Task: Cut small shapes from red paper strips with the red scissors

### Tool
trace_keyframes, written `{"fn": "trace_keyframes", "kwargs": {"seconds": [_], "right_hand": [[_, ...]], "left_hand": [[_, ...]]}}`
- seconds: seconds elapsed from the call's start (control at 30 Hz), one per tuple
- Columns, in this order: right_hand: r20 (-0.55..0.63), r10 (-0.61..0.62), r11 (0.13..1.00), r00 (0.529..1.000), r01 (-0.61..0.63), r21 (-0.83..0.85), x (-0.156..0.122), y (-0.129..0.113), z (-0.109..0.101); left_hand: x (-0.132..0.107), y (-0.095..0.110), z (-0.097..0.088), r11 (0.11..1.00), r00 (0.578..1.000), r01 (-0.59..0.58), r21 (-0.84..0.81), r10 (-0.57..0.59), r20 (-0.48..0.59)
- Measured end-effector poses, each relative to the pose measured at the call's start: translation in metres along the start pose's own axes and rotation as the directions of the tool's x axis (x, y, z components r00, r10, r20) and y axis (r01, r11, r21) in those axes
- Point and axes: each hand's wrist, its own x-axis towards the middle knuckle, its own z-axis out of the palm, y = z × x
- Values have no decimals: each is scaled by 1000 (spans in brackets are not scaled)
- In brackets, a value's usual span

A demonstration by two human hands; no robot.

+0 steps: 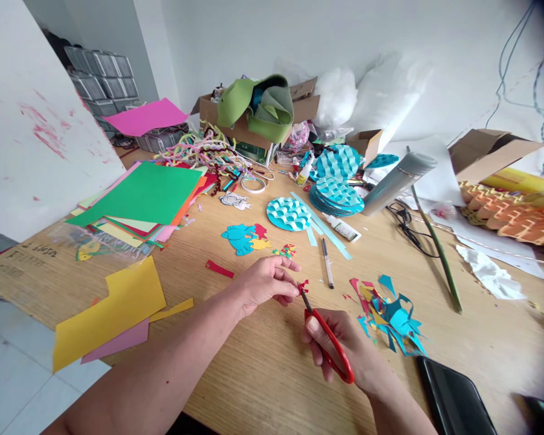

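Observation:
My right hand point(333, 341) is closed round a pair of red-handled scissors point(330, 339), whose blades point up and away over the table. At the blade tips is a small piece of red paper point(304, 284), pinched in the fingers of my left hand point(272, 282). Beyond my hands lie blue, red and yellow fish-shaped paper cutouts point(239, 238) and a little pile of tiny coloured bits point(286, 249). A red paper strip point(219, 269) rests left of my left hand. Blue, red and yellow scraps point(396, 317) are heaped to the right of my right hand.
Coloured sheets point(147, 193) are stacked at left, with yellow paper point(113, 311) nearer me. Behind are blue wavy discs point(289, 214), a glue bottle point(343, 228), a pen point(327, 264) and a grey tumbler point(396, 181). A black phone point(456, 399) lies front right.

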Motion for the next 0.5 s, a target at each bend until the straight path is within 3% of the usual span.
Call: {"fn": "trace_keyframes", "kwargs": {"seconds": [0.5], "right_hand": [[-24,1,999,1000,-2,-40,-1,-2,-3]], "left_hand": [[-1,3,0,1000,1000,11,7,-11,-9]]}}
